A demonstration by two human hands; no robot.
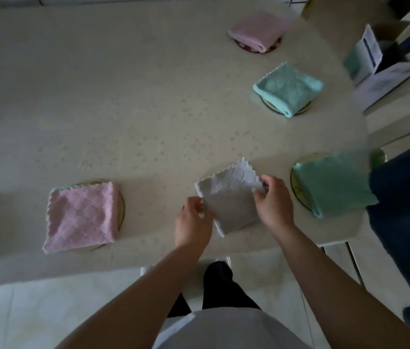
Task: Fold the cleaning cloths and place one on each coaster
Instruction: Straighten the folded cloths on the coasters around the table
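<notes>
While both hands work at the near edge of the cream-clothed table (128,102), a folded grey cleaning cloth (230,201) is held between them just above the tabletop. The left hand (193,224) pinches the cloth's left edge, fingers curled onto it. The right hand (274,201) grips the right edge, thumb and fingertips closed on the fabric near its scalloped far corner. No coaster shows under this cloth. To the left, a folded pink cloth (81,216) lies on a round coaster (121,210). To the right, a folded teal cloth (334,183) covers another coaster (295,183). Farther back, a second teal cloth (289,88) and a second pink cloth (258,30) each sit on their own coasters.
</notes>
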